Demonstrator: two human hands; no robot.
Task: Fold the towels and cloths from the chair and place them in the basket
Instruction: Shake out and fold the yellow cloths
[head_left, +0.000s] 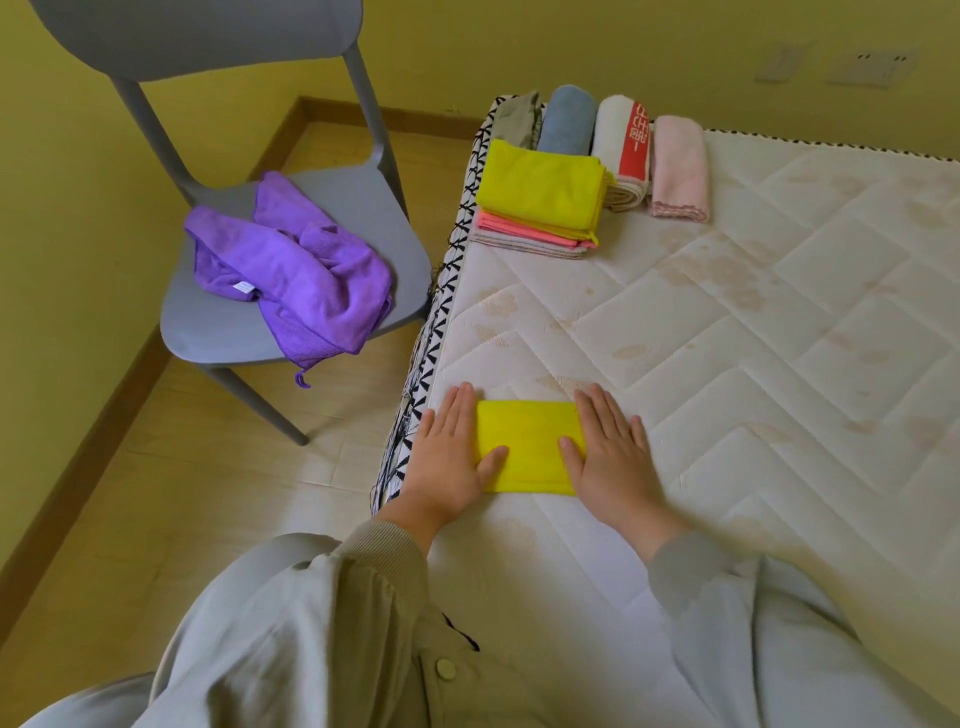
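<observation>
Cloth (527, 447) under left hand (449, 457), right hand (615, 460)

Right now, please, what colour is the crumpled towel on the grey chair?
Crumpled towel: purple, head view.

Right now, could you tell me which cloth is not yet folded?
The purple cloth crumpled on the chair seat; every other cloth lies folded or rolled on the mattress.

Both flat hands, left hand (451, 453) and right hand (615, 457), press the folded yellow cloth (527, 447) on the mattress (727, 312).
</observation>
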